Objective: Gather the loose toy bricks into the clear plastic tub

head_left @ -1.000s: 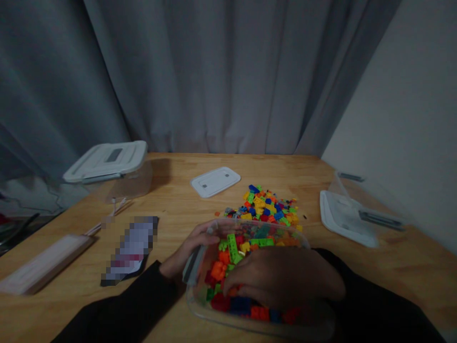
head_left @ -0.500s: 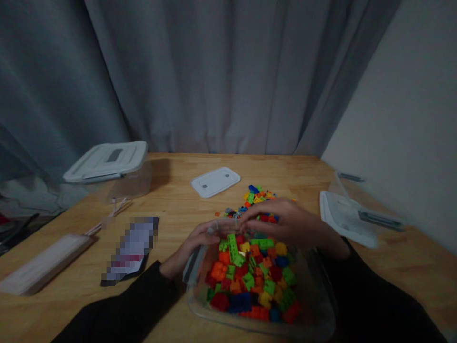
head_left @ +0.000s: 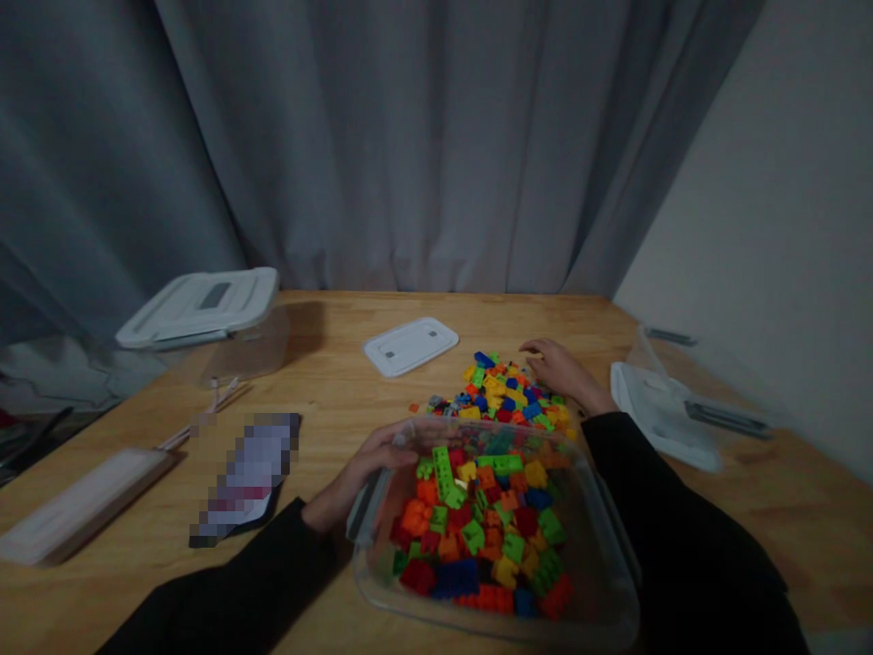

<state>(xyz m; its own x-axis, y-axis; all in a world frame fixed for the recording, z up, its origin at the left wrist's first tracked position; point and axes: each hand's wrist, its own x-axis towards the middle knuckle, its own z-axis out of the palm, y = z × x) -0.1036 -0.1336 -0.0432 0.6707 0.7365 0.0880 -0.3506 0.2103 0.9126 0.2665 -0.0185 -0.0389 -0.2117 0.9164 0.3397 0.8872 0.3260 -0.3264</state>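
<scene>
Before grey curtains [head_left: 423, 136], a wooden table [head_left: 341, 364] holds bricks [head_left: 497, 391].

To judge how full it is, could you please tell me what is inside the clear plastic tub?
The clear plastic tub holds toy building bricks in red, orange, green, blue and yellow; the top layer hides whatever lies beneath it.

Single head-worn view, set just behind the clear plastic tub [head_left: 600, 546] and angled forward and down, with the tub close at the lower frame edge. Beyond the tub, the wooden table [head_left: 327, 364] runs back to the grey curtain [head_left: 409, 146].
</scene>
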